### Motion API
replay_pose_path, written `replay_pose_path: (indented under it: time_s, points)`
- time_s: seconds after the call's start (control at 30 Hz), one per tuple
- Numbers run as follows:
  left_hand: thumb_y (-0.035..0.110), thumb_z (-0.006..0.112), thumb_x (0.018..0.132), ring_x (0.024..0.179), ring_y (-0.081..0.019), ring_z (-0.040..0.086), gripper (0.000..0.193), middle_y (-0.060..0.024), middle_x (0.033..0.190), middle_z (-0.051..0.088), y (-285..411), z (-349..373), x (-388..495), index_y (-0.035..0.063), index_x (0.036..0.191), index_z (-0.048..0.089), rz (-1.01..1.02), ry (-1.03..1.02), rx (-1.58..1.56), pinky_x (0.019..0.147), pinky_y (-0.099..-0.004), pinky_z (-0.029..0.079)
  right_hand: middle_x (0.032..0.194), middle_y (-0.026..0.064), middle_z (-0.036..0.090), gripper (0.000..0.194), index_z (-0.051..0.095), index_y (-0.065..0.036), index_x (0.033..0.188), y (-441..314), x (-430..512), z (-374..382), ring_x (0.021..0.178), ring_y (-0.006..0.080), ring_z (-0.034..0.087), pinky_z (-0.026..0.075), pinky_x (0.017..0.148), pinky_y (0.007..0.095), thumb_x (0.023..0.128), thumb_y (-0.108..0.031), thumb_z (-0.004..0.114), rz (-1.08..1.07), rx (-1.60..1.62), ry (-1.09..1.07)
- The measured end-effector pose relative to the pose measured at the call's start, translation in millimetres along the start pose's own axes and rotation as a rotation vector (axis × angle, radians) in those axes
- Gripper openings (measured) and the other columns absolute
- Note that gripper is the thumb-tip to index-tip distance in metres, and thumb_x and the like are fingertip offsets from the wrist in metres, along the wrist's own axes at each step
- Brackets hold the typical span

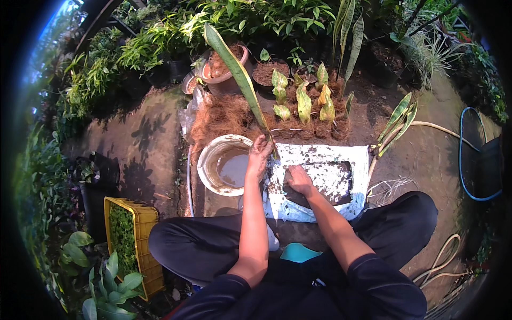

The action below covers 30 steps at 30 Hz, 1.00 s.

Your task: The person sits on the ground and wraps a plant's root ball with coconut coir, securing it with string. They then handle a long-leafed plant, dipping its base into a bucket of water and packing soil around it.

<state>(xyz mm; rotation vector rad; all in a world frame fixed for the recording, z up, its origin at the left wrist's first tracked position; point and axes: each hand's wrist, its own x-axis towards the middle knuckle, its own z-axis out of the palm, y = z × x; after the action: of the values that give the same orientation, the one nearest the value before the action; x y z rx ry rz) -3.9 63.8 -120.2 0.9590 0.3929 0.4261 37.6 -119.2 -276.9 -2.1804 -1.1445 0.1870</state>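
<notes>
Upright in my left hand (259, 154) is the base of a long snake plant leaf (239, 76), green with yellow edges. That hand is over the right rim of a round pale basin (208, 176) with murky water. My right hand (300, 179) presses on dark soil (294, 196) at the left side of an opening in a white sack (280, 212); whether its fingers grip any soil is hidden. Beyond the sack, several plants with yellow-green leaves (304, 104) stand in brown fibre. Brown coconut fibre (224, 116) lies behind the basin.
More snake plant leaves (396, 116) lie right of the sack, beside a beige hose (434, 126). A blue hose (462, 168) curves at the far right. A yellow crate (148, 240) holds small green plants at left. Potted plants (271, 74) line the back.
</notes>
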Motion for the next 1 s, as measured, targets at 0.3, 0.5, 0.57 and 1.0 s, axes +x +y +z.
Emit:
replay_pose_path:
  time_s: [0.3, 0.5, 0.57, 1.0]
  points:
    - [0.002, 0.063, 0.092, 0.096, -0.015, 0.062, 0.037, -0.0075, 0.108, 0.064, -3.6, -13.1, 0.1, 0.0047, 0.126, 0.048, -0.002, -0.045, 0.029, 0.088, -0.0268, 0.049, 0.129, 0.0223, 0.056, 0.053, 0.054, -0.001, 0.125, -24.7, -15.6, -34.0, 0.123, 0.0364, 0.051, 0.039, 0.108, 0.042, 0.077, -0.02, 0.065, -0.045, 0.112, -0.426]
    - [0.002, 0.062, 0.093, 0.096, -0.0148, 0.062, 0.036, -0.0077, 0.108, 0.064, 11.0, -1.1, -13.7, 0.0051, 0.126, 0.048, 0.013, -0.028, 0.066, 0.088, -0.0267, 0.048, 0.139, 0.0255, 0.045, 0.071, 0.047, 0.0, 0.133, -29.1, -12.5, -34.0, 0.132, 0.0396, 0.041, 0.032, 0.113, 0.0454, 0.072, -0.029, 0.068, 0.037, -0.039, -0.046]
    - [0.001, 0.061, 0.093, 0.096, -0.0146, 0.062, 0.036, -0.0077, 0.108, 0.064, 16.2, -5.7, -16.3, 0.005, 0.126, 0.048, 0.031, -0.029, 0.087, 0.089, -0.0264, 0.048, 0.143, 0.0278, 0.04, 0.073, 0.043, 0.001, 0.136, -34.5, -6.9, -27.9, 0.136, 0.042, 0.034, 0.028, 0.115, 0.0455, 0.073, -0.027, 0.066, 0.012, -0.045, -0.148]
    - [0.001, 0.064, 0.091, 0.096, -0.0139, 0.062, 0.035, -0.0068, 0.106, 0.064, 10.3, 0.3, -7.9, 0.0041, 0.124, 0.051, 0.014, -0.06, 0.06, 0.086, -0.026, 0.048, 0.138, 0.0198, 0.05, 0.054, 0.062, -0.003, 0.116, -33.1, -25.2, -21.8, 0.132, 0.0361, 0.043, 0.03, 0.114, 0.0444, 0.068, -0.024, 0.072, -0.19, -0.078, -0.306]
